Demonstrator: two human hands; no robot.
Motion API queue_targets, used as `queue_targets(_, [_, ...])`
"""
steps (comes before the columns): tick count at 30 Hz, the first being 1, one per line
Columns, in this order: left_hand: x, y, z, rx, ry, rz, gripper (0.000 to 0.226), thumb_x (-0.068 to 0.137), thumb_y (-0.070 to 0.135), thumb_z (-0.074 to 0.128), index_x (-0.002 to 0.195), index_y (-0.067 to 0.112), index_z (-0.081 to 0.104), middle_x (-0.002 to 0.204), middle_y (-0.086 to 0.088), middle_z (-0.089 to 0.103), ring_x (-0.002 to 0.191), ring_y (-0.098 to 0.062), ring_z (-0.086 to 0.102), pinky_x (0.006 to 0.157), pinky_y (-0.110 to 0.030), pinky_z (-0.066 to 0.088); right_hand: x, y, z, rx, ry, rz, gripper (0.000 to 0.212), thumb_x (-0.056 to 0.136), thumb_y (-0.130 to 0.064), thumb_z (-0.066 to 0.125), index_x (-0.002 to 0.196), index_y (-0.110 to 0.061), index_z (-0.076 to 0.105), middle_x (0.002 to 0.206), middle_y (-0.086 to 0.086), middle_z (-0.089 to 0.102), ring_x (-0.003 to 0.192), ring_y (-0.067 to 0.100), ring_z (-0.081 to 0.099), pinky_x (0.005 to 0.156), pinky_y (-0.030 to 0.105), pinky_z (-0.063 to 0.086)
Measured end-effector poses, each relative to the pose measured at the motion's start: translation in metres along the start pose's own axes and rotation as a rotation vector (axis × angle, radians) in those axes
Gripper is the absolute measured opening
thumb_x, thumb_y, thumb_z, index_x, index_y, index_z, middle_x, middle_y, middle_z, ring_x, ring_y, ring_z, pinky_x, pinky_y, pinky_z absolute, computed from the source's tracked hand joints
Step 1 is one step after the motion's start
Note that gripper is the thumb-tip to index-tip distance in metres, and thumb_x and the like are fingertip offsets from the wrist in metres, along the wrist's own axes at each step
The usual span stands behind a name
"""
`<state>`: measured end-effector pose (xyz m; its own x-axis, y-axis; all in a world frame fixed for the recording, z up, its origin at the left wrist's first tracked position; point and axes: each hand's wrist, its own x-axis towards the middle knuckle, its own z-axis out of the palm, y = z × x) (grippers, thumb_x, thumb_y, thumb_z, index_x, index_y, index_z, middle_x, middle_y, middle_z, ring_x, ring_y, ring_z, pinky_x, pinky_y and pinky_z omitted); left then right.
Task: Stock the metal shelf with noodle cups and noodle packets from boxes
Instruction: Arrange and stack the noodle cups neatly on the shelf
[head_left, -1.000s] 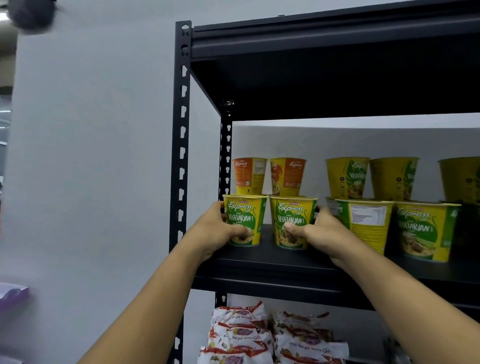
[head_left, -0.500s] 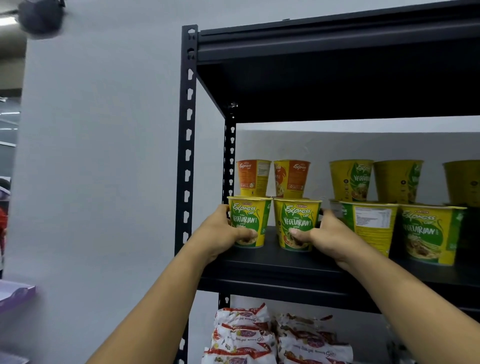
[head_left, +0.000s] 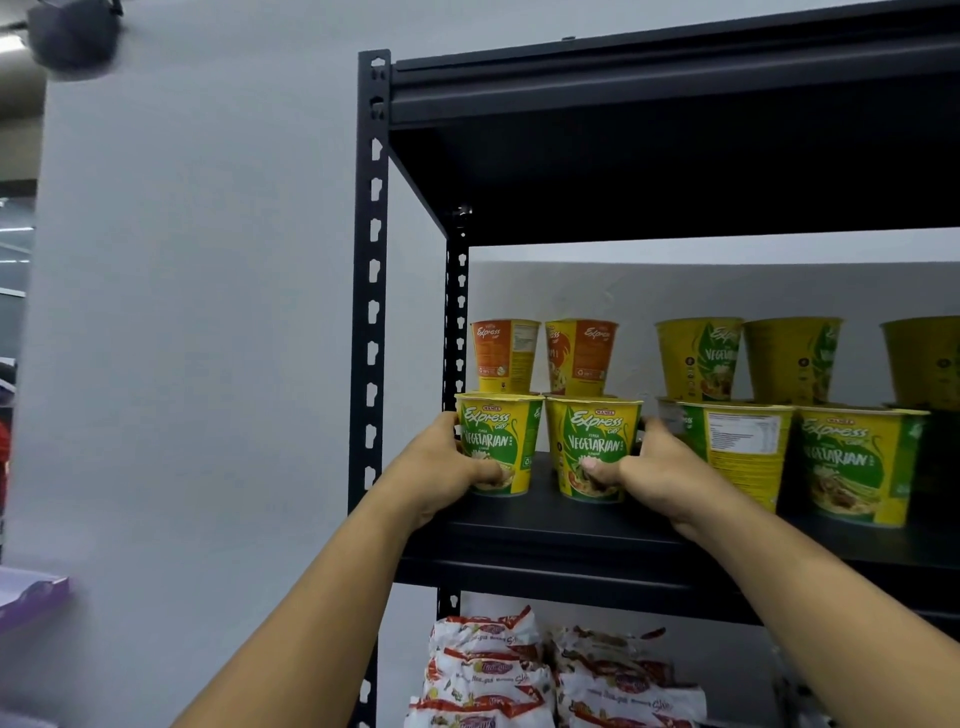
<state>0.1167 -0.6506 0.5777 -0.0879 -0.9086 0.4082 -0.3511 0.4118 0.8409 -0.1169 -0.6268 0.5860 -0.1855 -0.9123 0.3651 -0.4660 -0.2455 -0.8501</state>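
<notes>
At centre frame, the left hand (head_left: 441, 467) is curled round a yellow-and-green paper vegetarian noodle cup (head_left: 500, 436), thumb across its front. The right hand (head_left: 660, 470) grips a second yellow-and-green vegetarian noodle cup (head_left: 593, 435) just beside it. Both cups stand upright on the board of the black metal shelf (head_left: 561, 530). Two orange-and-yellow noodle cups (head_left: 504, 356) stand behind them and more yellow cups (head_left: 857, 462) stand at right. White-and-red noodle packets (head_left: 498, 670) are piled on the level below.

Both arms reach up and forward; the left grip (head_left: 441, 465) clasps the left cup (head_left: 501, 441), the right grip (head_left: 657, 467) the right cup (head_left: 592, 441), thumbs (head_left: 597, 470) in front.
</notes>
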Motion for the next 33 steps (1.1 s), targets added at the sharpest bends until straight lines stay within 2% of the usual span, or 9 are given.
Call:
queue_targets(3, [0.0001,-0.0005,-0.0001,-0.009,-0.003,0.01,0.057,0.075,0.013,0.091,0.107,0.037,0.051,0.111,0.001,0.071,0.103,-0.019,0.071,0.101,-0.044,0.055,-0.0012,-0.0004,-0.0008,0.008,-0.003,-0.008,0.056,0.082,-0.017,0.085,0.117,-0.024,0.042,0.111,0.0,0.06,0.102,0.019,0.055,0.094,0.039,0.044])
queue_targets(7, [-0.0006,-0.0006,-0.0002,-0.004,-0.003,0.015,0.057,0.075,0.013,0.091,0.11,0.035,0.05,0.11,0.001,0.072,0.102,-0.018,0.071,0.099,-0.041,0.056,-0.0021,-0.0013,-0.0007,0.02,-0.006,-0.011,0.056,0.082,-0.015,0.085,0.119,-0.024,0.043,0.109,-0.001,0.059,0.102,0.019,0.055,0.096,0.039,0.045])
queue_targets(12, [-0.0053,0.0023,0.0003,0.006,-0.003,0.035,0.059,0.077,0.017,0.09,0.114,0.032,0.047,0.107,0.004,0.069,0.097,-0.011,0.068,0.075,-0.023,0.051,-0.0005,0.0002,0.0004,0.054,-0.007,-0.005,0.055,0.077,-0.013,0.088,0.113,-0.025,0.048,0.108,0.0,0.065,0.104,0.022,0.062,0.104,0.045,0.048])
queue_targets(14, [-0.006,0.0033,0.0003,0.008,0.003,0.036,0.062,0.077,0.019,0.091,0.117,0.032,0.046,0.107,0.005,0.068,0.095,-0.009,0.067,0.07,-0.02,0.048,0.0004,0.0006,0.0003,0.069,-0.004,0.003,0.055,0.074,-0.011,0.09,0.109,-0.027,0.049,0.103,-0.001,0.066,0.105,0.023,0.063,0.104,0.047,0.048])
queue_targets(16, [-0.0059,0.0043,0.0005,0.004,-0.002,0.031,0.065,0.076,0.017,0.091,0.121,0.03,0.044,0.108,0.004,0.068,0.095,-0.009,0.067,0.07,-0.02,0.049,0.0006,0.0008,0.0,0.079,-0.003,0.006,0.057,0.073,-0.01,0.091,0.107,-0.028,0.048,0.102,-0.001,0.066,0.104,0.024,0.063,0.103,0.045,0.049])
queue_targets(19, [-0.0041,0.0032,0.0005,0.011,0.0,0.017,0.07,0.075,0.012,0.09,0.128,0.026,0.046,0.11,0.002,0.069,0.099,-0.014,0.069,0.081,-0.026,0.054,-0.0005,0.0009,-0.0007,0.08,-0.005,-0.003,0.059,0.073,-0.009,0.09,0.11,-0.026,0.048,0.101,-0.002,0.065,0.102,0.023,0.061,0.1,0.042,0.048])
queue_targets(21, [-0.0032,0.0023,0.0004,0.034,0.006,0.014,0.068,0.076,0.013,0.09,0.126,0.028,0.046,0.11,0.003,0.069,0.1,-0.014,0.069,0.085,-0.029,0.054,-0.0011,0.0007,-0.0011,0.069,-0.001,-0.003,0.06,0.074,-0.01,0.09,0.112,-0.026,0.046,0.098,-0.004,0.063,0.102,0.022,0.06,0.1,0.042,0.047])
queue_targets(27, [-0.0042,0.0032,0.0006,0.042,0.008,0.017,0.067,0.076,0.021,0.091,0.122,0.032,0.043,0.109,0.006,0.068,0.099,-0.011,0.067,0.076,-0.025,0.051,-0.0014,0.0003,-0.0006,0.041,0.003,0.001,0.061,0.075,-0.012,0.089,0.114,-0.027,0.045,0.105,0.0,0.063,0.105,0.023,0.059,0.106,0.048,0.047])
queue_targets(33, [-0.0073,0.0056,0.0011,0.052,0.018,0.018,0.067,0.076,0.022,0.091,0.121,0.032,0.043,0.108,0.005,0.066,0.1,-0.013,0.066,0.079,-0.027,0.052,-0.0037,-0.0011,-0.0016,0.048,-0.01,-0.009,0.06,0.078,-0.011,0.086,0.115,-0.028,0.043,0.104,-0.002,0.06,0.102,0.02,0.055,0.1,0.042,0.045])
